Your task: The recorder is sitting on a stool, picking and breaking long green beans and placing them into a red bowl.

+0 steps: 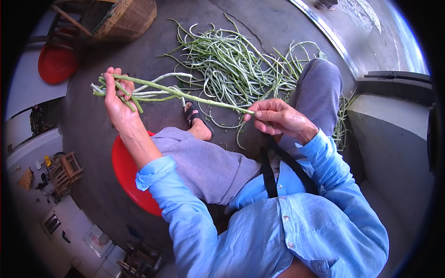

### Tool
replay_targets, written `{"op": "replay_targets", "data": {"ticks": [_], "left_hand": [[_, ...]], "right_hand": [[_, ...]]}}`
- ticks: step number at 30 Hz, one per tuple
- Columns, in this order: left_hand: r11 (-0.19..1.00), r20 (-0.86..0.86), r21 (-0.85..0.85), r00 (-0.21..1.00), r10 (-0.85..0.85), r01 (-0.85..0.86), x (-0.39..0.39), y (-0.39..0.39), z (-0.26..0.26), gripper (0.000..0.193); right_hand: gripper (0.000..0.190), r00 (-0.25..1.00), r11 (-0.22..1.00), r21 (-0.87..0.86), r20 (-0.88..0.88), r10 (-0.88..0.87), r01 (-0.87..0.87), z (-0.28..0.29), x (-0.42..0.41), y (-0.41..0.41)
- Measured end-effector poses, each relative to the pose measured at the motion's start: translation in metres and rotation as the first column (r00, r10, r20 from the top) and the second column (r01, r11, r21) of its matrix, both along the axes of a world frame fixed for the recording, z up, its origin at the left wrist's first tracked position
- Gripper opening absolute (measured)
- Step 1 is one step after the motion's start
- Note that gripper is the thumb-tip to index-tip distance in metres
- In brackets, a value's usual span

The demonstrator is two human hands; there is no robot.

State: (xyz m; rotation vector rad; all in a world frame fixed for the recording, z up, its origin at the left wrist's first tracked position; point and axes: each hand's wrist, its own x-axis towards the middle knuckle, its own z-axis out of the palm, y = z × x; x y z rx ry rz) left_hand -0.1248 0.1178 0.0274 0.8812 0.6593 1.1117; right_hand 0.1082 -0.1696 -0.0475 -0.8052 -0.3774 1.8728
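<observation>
A small bundle of yardlong beans (156,92) is gripped in my left hand (120,93), some ends sticking out past the fingers. One long green bean (201,99) stretches from that hand across to my right hand (281,116), which pinches it between thumb and fingers. Past my hands, a large loose heap of yardlong beans (226,62) lies on the grey floor. More beans (343,121) lie to the right, partly hidden by my bent knee (320,83).
A woven basket (128,19) stands at the upper left, near a red round object (57,64). Another red plastic rim (130,173) shows beside my leg. A wooden chair (67,172) is at the far left. A metal door track (323,34) and a wall (389,121) border the right.
</observation>
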Motion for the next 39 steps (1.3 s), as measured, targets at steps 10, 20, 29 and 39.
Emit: {"op": "replay_targets", "data": {"ticks": [10,20,29,39], "left_hand": [[1.0,-0.021,0.012,1.0,0.021,-0.02,-0.005,0.011,-0.012,0.02],[0.998,0.057,-0.051,0.998,-0.031,0.034,-0.019,0.023,-0.008,0.019],[0.994,0.098,-0.053,0.991,-0.086,0.091,-0.014,0.017,-0.003,0.017],[0.98,0.237,-0.103,0.961,-0.142,0.17,-0.012,0.012,0.004,0.013]], "right_hand": [[0.027,0.999,1.0,-0.016,0.047,0.0,0.001,0.004,0.005,-0.009],[0.032,0.997,0.999,0.04,-0.075,0.004,-0.001,0.001,0.004,-0.008],[0.029,0.99,0.993,0.104,0.13,0.051,-0.065,0.009,0.002,-0.009],[0.023,0.849,0.99,0.138,0.526,-0.042,-0.036,0.024,-0.007,-0.009]]}}
